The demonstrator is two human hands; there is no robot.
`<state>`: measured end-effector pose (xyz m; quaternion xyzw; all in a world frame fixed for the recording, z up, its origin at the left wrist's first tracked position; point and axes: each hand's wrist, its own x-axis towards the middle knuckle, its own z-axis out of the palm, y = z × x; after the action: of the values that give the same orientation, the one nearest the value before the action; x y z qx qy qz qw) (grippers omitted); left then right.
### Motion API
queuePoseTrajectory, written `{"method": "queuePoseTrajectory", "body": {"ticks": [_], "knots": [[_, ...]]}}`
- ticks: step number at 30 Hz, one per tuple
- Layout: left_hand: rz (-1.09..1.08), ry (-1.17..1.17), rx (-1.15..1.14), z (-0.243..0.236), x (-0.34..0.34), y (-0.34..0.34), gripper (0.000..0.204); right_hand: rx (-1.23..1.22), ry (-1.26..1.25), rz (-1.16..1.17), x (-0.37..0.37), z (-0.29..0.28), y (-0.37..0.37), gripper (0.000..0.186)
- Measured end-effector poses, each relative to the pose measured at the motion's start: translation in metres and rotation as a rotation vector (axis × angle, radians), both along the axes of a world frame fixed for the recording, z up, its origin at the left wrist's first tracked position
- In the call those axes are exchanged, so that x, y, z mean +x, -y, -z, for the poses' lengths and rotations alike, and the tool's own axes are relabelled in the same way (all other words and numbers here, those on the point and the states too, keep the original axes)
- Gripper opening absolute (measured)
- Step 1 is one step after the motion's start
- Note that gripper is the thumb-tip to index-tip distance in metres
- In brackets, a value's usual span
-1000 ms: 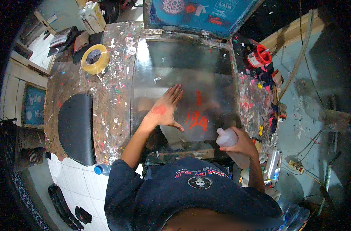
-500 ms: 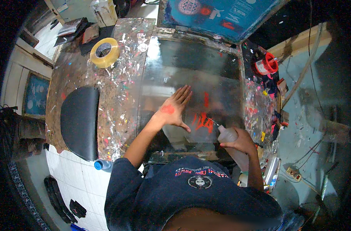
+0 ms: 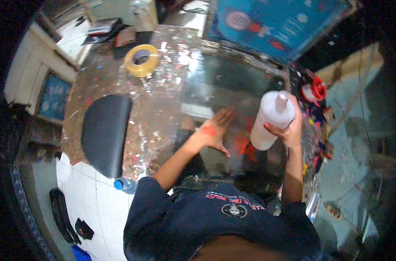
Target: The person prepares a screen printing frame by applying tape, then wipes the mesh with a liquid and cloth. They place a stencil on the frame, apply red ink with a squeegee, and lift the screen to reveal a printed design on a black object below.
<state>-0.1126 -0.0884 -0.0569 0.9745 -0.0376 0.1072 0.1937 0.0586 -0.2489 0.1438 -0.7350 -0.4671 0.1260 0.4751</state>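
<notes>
A whitish squeeze bottle (image 3: 267,124) is held up above the dark glass panel (image 3: 237,74), its short nozzle toward the top of the picture. My right hand (image 3: 292,126) is wrapped round its side, thumb across the front. My left hand (image 3: 213,132) rests over the panel, palm down, fingers stretched and thumb spread; it holds nothing. A red patch marks the back of that hand. Between the two hands, smeared red marks (image 3: 245,147) show on the panel, partly covered by the bottle. Motion blurs the fingertips.
A paint-spotted board (image 3: 163,113) lies left of the panel, bearing a yellowish tape roll (image 3: 141,61) and a black half-round pad (image 3: 106,135). A blue printed frame (image 3: 267,30) tilts up at the back. A red tub (image 3: 315,90) stands right; a blue-capped bottle (image 3: 126,185) is near the front.
My right hand has lifted the squeeze bottle from low beside the red marks and tipped it upright, nozzle away from the panel. My left hand stays on the panel; the whole view has shifted.
</notes>
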Motion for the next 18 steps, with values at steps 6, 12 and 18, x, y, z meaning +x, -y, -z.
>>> {"method": "queuePoseTrajectory", "body": {"ticks": [6,12,18], "knots": [[0.031,0.009,-0.112,0.012,-0.004,-0.001,0.145,0.426,-0.128,-0.332,-0.109,-0.017,-0.205,0.089],[-0.006,-0.260,-0.196,-0.028,-0.012,-0.001,0.130,0.601,-0.213,-0.469,-0.223,0.012,-0.376,0.077],[0.015,-0.281,-0.106,-0.018,0.012,-0.008,0.135,0.545,-0.216,-0.384,-0.266,0.073,-0.472,0.076]]}}
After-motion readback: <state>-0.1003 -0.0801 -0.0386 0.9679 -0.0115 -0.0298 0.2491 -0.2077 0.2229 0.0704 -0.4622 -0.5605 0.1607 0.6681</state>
